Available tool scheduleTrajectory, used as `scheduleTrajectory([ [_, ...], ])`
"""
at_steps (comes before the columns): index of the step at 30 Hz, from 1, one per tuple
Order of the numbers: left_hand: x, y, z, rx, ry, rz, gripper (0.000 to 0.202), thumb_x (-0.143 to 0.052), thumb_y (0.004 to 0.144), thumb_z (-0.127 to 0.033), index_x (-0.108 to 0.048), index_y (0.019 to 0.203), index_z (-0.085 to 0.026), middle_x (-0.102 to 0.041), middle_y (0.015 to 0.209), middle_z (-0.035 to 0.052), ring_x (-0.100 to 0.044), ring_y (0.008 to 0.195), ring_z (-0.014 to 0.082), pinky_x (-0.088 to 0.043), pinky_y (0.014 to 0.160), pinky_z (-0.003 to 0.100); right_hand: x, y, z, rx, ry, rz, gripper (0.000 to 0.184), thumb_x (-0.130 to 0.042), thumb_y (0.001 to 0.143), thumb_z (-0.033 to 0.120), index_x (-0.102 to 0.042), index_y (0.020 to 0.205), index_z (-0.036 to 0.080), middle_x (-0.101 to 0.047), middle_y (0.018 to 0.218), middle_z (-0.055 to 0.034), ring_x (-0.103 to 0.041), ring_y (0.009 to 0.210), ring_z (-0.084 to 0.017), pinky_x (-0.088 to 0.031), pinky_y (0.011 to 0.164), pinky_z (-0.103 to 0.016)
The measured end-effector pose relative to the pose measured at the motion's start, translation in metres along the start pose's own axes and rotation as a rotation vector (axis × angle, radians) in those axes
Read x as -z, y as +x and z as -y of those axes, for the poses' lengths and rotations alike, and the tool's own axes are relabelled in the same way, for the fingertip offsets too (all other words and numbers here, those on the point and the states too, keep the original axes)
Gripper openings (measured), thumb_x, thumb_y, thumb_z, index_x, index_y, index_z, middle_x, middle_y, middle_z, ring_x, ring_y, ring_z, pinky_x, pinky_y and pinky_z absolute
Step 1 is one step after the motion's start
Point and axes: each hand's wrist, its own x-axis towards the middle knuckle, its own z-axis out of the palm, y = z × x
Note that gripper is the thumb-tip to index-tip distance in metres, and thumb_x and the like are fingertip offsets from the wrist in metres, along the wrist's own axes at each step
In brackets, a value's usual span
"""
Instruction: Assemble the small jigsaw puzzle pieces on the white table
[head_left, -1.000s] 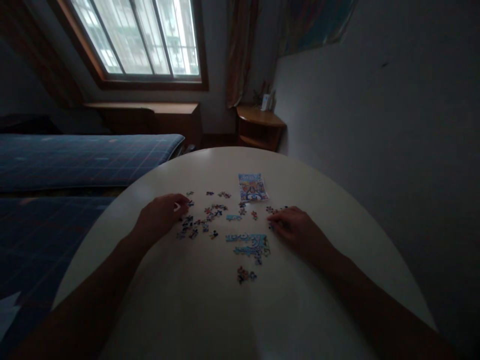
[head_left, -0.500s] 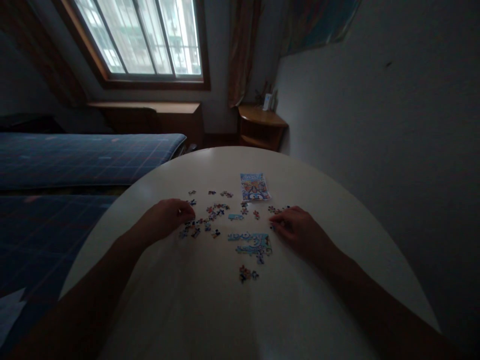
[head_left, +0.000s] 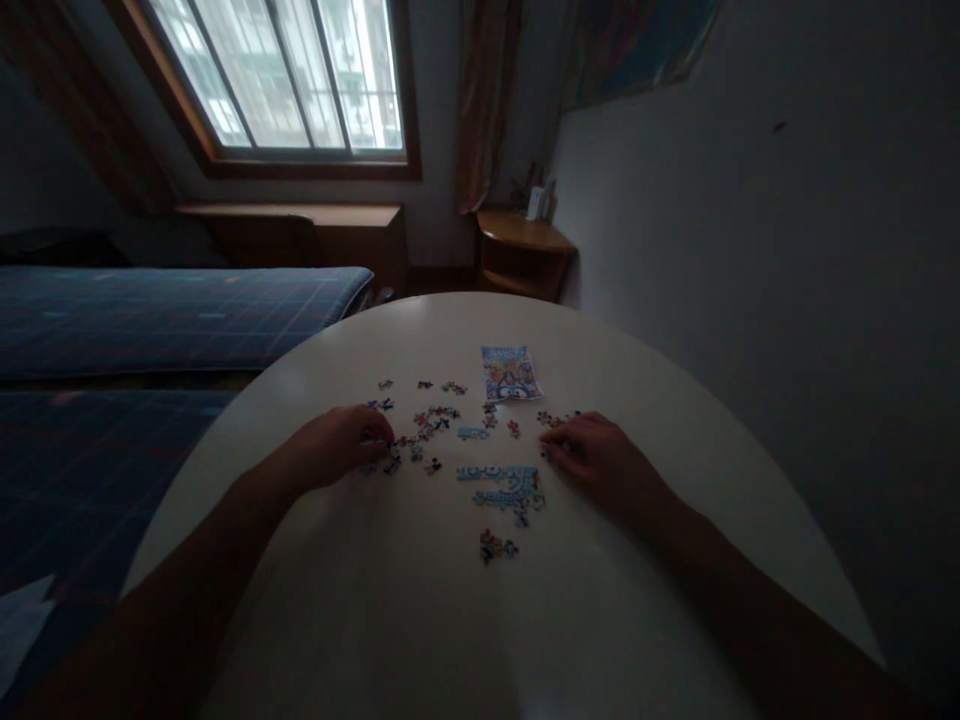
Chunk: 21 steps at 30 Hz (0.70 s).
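Note:
My left hand [head_left: 346, 440] is curled over the left end of the scattered puzzle pieces [head_left: 427, 425], its fingertips closed on a small dark puzzle piece [head_left: 390, 443]. On the right, my right hand [head_left: 589, 448] rests low over the table with thumb and fingers pinched together. Whatever lies between those fingers is too dark to make out; several loose pieces [head_left: 551, 420] lie just beyond them. Between the hands is a joined light-blue puzzle section [head_left: 502, 485]. Nearer to me sits a small orange-brown cluster [head_left: 491, 547]. A separate light-blue strip [head_left: 472, 433] lies above the joined section.
A printed picture sheet or packet [head_left: 511, 373] lies at the far side of the round white table [head_left: 405, 620]. To the left is a bed with a blue checked cover [head_left: 150, 320]. A wooden corner shelf [head_left: 525, 232] and a wall [head_left: 720, 250] stand beyond and right.
My left hand has shifted slightly toward me and to the right, its fingers now lower among the pieces. My right hand has stayed practically still.

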Motion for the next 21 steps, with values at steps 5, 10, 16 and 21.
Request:
scheduleTrajectory([
  [5, 0.0, -0.001, -0.002, -0.024, 0.027, -0.024, 0.019, -0.06, 0.08, -0.029, -0.072, 0.092, -0.021, -0.071, 0.097, 0.0058, -0.065, 0.085, 0.0212, -0.046, 0.073, 0.029, -0.001, 0.0, 0.001, -0.006, 0.001, -0.004, 0.012, -0.065, 0.087, 0.02, -0.073, 0.096, 0.022, -0.075, 0.089, -0.0054, -0.064, 0.088, -0.023, -0.05, 0.08, -0.037],
  [10, 0.002, -0.006, -0.013, -0.03, 0.052, -0.09, 0.019, -0.059, 0.082, -0.029, -0.071, 0.095, -0.022, -0.07, 0.101, 0.0052, -0.065, 0.085, 0.02, -0.046, 0.072, 0.028, -0.001, 0.0, 0.0, -0.002, -0.005, 0.001, 0.012, -0.065, 0.087, 0.02, -0.072, 0.095, 0.022, -0.075, 0.089, -0.0052, -0.063, 0.088, -0.023, -0.05, 0.079, -0.036],
  [16, -0.004, -0.014, -0.033, 0.002, 0.108, -0.112, 0.019, -0.06, 0.085, -0.038, -0.072, 0.091, -0.025, -0.071, 0.095, 0.0041, -0.065, 0.081, 0.0221, -0.043, 0.064, 0.029, -0.002, -0.001, -0.001, 0.004, 0.004, -0.011, 0.012, -0.064, 0.087, 0.019, -0.072, 0.095, 0.021, -0.074, 0.088, -0.0056, -0.063, 0.088, -0.023, -0.05, 0.079, -0.037],
  [21, -0.014, -0.012, -0.04, 0.051, 0.132, -0.139, 0.022, -0.06, 0.086, -0.042, -0.072, 0.089, -0.024, -0.073, 0.094, 0.0048, -0.066, 0.082, 0.0226, -0.043, 0.065, 0.03, -0.002, -0.001, -0.001, 0.01, 0.009, -0.009, 0.011, -0.063, 0.087, 0.02, -0.072, 0.094, 0.022, -0.074, 0.087, -0.0053, -0.063, 0.085, -0.022, -0.049, 0.079, -0.038],
])
